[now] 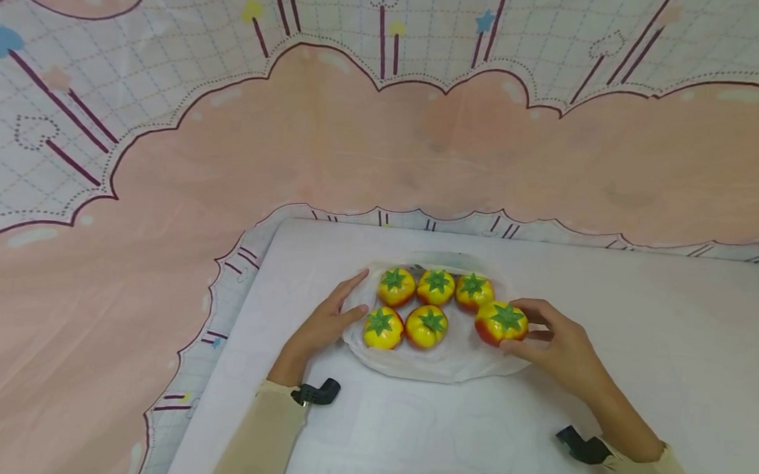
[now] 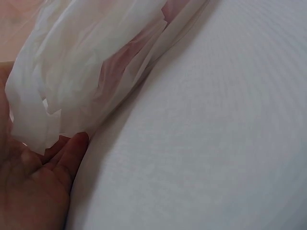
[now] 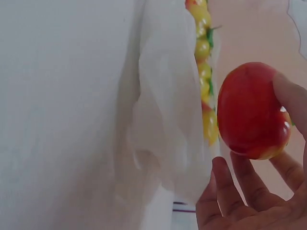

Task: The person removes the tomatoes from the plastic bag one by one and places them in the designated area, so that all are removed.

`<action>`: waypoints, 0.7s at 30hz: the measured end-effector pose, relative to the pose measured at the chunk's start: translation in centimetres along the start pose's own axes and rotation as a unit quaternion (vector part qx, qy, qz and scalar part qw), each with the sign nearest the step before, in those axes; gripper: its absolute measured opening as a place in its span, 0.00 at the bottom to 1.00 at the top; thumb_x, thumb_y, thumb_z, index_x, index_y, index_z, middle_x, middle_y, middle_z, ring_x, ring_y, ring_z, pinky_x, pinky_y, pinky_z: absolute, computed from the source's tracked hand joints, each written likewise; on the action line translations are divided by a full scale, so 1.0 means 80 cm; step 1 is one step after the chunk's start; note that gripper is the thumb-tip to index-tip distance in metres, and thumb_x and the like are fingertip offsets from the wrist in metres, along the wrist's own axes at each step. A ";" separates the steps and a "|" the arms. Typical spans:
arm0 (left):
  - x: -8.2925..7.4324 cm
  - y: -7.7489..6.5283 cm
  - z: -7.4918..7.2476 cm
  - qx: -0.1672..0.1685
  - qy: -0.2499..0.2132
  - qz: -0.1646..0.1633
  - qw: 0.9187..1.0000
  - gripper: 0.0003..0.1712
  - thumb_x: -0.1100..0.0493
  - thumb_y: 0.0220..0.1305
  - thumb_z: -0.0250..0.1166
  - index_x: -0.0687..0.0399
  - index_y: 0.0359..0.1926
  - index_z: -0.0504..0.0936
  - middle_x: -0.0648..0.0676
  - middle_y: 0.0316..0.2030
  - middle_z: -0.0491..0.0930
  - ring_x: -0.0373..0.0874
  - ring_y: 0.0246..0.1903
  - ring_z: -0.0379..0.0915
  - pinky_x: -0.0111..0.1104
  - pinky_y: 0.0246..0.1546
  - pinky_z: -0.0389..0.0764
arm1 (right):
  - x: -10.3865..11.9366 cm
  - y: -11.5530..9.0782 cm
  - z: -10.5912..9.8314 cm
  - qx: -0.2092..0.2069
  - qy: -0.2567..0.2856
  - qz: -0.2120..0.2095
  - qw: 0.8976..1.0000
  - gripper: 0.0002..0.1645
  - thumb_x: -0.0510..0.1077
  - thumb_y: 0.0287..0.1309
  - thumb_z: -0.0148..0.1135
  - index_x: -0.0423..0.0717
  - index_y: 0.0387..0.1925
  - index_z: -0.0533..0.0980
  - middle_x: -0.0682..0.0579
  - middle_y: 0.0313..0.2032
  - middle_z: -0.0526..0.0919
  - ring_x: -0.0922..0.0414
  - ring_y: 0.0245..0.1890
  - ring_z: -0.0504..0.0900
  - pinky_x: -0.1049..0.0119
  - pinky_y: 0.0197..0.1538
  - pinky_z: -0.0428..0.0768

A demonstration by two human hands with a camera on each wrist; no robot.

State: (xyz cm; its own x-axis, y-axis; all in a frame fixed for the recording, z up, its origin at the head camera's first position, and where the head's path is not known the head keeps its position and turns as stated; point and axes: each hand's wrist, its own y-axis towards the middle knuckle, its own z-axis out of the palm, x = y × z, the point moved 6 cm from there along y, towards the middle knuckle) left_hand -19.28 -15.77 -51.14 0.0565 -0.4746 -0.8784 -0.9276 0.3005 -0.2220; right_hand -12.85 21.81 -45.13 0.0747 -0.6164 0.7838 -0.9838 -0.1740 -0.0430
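My right hand (image 1: pixel 557 346) pinches a tomato (image 1: pixel 501 323) between thumb and fingers at the right side of a white plastic bag (image 1: pixel 437 372). In the right wrist view the held tomato (image 3: pixel 252 110) shows its glossy red underside, raised beside the bag's wall (image 3: pixel 168 96). Several more yellow-and-red tomatoes with green star-shaped tops, such as the front one (image 1: pixel 426 327), sit in two rows within the bag's spread opening. My left hand (image 1: pixel 323 325) rests at the bag's left edge, thumb and fingers spread. The left wrist view shows its fingers (image 2: pixel 72 155) against the crumpled plastic.
A white tabletop (image 1: pixel 407 439) lies beneath the bag. Behind and left of it hangs a pink and white patterned cloth (image 1: pixel 358 150). Each wrist wears a black device, the left one (image 1: pixel 320 391) near the table's left side.
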 end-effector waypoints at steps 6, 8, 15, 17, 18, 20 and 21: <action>-0.001 0.001 0.000 -0.004 0.006 0.007 1.000 0.37 0.46 0.73 0.62 0.10 0.74 0.57 0.42 0.80 0.52 0.51 0.81 0.43 0.62 0.77 0.47 | -0.008 -0.005 -0.018 -0.027 0.013 0.004 1.000 0.40 0.56 0.56 0.75 0.52 0.67 0.71 0.44 0.62 0.78 0.46 0.60 0.78 0.87 0.49 0.76; 0.000 0.002 -0.001 -0.005 0.009 0.011 1.000 0.37 0.46 0.73 0.62 0.11 0.75 0.57 0.43 0.80 0.52 0.52 0.81 0.43 0.62 0.77 0.47 | -0.010 -0.005 -0.023 -0.039 0.016 0.003 0.999 0.39 0.55 0.58 0.75 0.51 0.67 0.70 0.44 0.63 0.78 0.46 0.60 0.77 0.87 0.49 0.75; 0.001 0.000 -0.001 -0.004 0.005 0.009 1.000 0.37 0.47 0.73 0.61 0.12 0.75 0.57 0.43 0.80 0.52 0.53 0.81 0.43 0.61 0.77 0.47 | -0.015 -0.007 -0.037 -0.065 0.019 0.012 0.998 0.40 0.55 0.59 0.74 0.50 0.69 0.69 0.44 0.65 0.76 0.46 0.61 0.75 0.89 0.48 0.74; 0.001 0.000 -0.001 -0.005 0.005 0.008 1.000 0.37 0.47 0.73 0.61 0.11 0.75 0.57 0.43 0.80 0.52 0.52 0.81 0.43 0.61 0.78 0.47 | -0.018 -0.007 -0.040 -0.073 0.018 0.016 0.997 0.40 0.55 0.59 0.73 0.50 0.69 0.69 0.44 0.65 0.75 0.45 0.61 0.75 0.90 0.48 0.74; 0.002 0.000 -0.001 -0.004 0.005 0.008 1.000 0.37 0.47 0.73 0.61 0.11 0.75 0.57 0.43 0.80 0.52 0.52 0.81 0.43 0.61 0.78 0.47 | -0.019 -0.006 -0.042 -0.077 0.018 0.019 0.997 0.40 0.55 0.60 0.73 0.50 0.69 0.68 0.44 0.65 0.75 0.46 0.61 0.74 0.90 0.48 0.74; 0.002 0.000 -0.002 -0.005 0.005 0.007 1.000 0.37 0.46 0.73 0.61 0.11 0.75 0.57 0.43 0.80 0.52 0.52 0.81 0.43 0.61 0.78 0.47 | -0.022 -0.006 -0.045 -0.084 0.016 0.023 0.996 0.40 0.55 0.60 0.73 0.51 0.70 0.68 0.44 0.65 0.75 0.48 0.61 0.75 0.90 0.47 0.74; 0.002 -0.001 -0.002 -0.005 0.006 0.007 1.000 0.37 0.46 0.73 0.61 0.11 0.75 0.57 0.43 0.80 0.52 0.52 0.81 0.43 0.61 0.78 0.47 | -0.023 -0.005 -0.046 -0.086 0.016 0.025 0.996 0.40 0.55 0.60 0.73 0.51 0.70 0.68 0.44 0.65 0.75 0.50 0.60 0.75 0.90 0.47 0.74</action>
State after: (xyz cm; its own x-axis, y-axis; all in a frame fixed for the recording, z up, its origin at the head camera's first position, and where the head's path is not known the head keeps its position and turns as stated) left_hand -19.29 -15.99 -51.18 0.0397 -0.4802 -0.8763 -0.9319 0.2986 -0.2058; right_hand -13.16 25.81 -44.29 0.0226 -0.5961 0.8026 -0.9997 -0.0079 0.0224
